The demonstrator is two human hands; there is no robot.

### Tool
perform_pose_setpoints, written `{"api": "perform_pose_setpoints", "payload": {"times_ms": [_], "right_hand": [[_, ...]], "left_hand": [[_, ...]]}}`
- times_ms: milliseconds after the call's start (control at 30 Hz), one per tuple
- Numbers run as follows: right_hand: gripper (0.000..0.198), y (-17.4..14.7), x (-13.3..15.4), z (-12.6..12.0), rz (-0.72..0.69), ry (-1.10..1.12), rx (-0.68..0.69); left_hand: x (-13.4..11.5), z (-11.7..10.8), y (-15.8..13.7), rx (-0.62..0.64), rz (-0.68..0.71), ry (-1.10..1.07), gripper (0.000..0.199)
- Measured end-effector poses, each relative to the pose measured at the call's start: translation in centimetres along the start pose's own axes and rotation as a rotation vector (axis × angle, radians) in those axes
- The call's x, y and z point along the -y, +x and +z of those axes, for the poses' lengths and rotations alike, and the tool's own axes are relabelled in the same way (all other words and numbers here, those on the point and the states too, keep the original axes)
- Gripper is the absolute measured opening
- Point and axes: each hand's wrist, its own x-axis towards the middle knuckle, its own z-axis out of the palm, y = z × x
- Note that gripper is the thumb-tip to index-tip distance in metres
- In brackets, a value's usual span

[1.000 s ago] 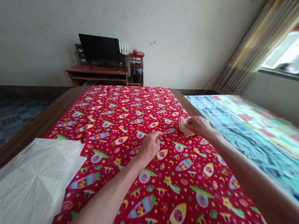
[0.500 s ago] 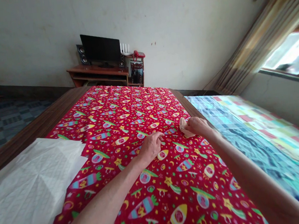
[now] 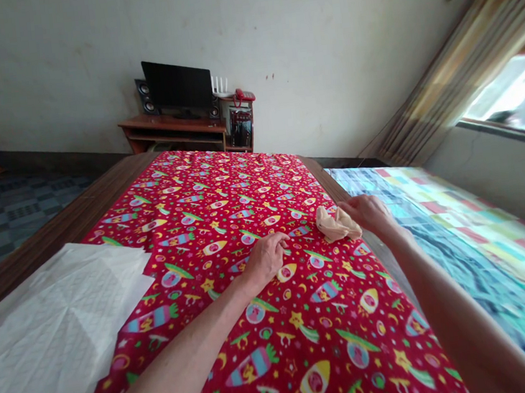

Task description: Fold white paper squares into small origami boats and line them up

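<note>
A red fabric [image 3: 256,313] printed with rockets, stars and planets lies spread over the brown table. My left hand [image 3: 267,257] rests on the middle of it, fingers curled in and nothing visible in them. At the fabric's right edge, my right hand [image 3: 370,213] has its fingers drawn together. Just left of its fingertips lies a crumpled beige cloth [image 3: 337,226]. Whether those fingers pinch the cloth, the fabric's edge or nothing is hidden from me.
White creased paper sheets [image 3: 64,323] lie at the left. Along the right side is a surface with blue and patchwork covers [image 3: 457,226]. A desk [image 3: 170,123] with a monitor [image 3: 178,88], speakers and a red telephone [image 3: 243,95] stands against the wall.
My right hand has moved right, off the beige cloth, which now shows more fully on the fabric. My left hand has stayed in place.
</note>
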Motion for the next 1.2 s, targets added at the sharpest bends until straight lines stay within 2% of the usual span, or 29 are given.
{"api": "perform_pose_setpoints", "payload": {"times_ms": [167, 333, 467, 600, 733, 833, 933, 1033, 1133, 1200], "right_hand": [[0.042, -0.7, -3.0, 0.2, 0.091, 0.063, -0.035], [0.041, -2.7, -3.9, 1.6, 0.121, 0.091, -0.044], [0.045, -4.3, -3.5, 2.2, 0.099, 0.134, -0.061], [0.039, -5.7, -3.1, 2.1, 0.079, 0.147, -0.079], [0.036, -7.4, -1.8, 1.0, 0.098, 0.138, -0.182], [0.041, -9.7, 1.2, 0.4, -0.087, 0.298, -0.228], [0.044, -12.5, 5.6, 0.7, -0.323, 0.458, -0.129], [0.041, -14.9, 9.6, 2.0, -0.551, 0.491, -0.016], [0.037, -16.4, 12.0, 3.8, -0.633, 0.499, 0.027], [0.032, -17.0, 12.7, 4.8, -0.627, 0.501, -0.035]], "left_hand": [[-0.1, -0.1, 0.0, 0.004, 0.005, -0.002, 0.034], [-0.1, 0.0, 0.1, 0.002, 0.004, 0.003, 0.034], [-0.1, 0.0, 0.0, -0.003, 0.005, 0.013, 0.035], [0.1, 0.1, -0.1, -0.009, 0.009, 0.017, 0.034], [-0.2, 0.0, 0.0, -0.013, 0.017, 0.017, 0.034], [-1.1, -0.8, 0.0, -0.008, 0.042, 0.026, 0.034], [-2.3, -3.1, -0.6, 0.009, 0.090, 0.052, 0.029], [-3.3, -7.3, -2.4, 0.030, 0.160, 0.126, 0.028], [-3.3, -12.9, -5.6, 0.011, 0.181, 0.258, 0.027], [-2.6, -16.8, -8.5, 0.023, 0.092, 0.384, 0.028]]}}
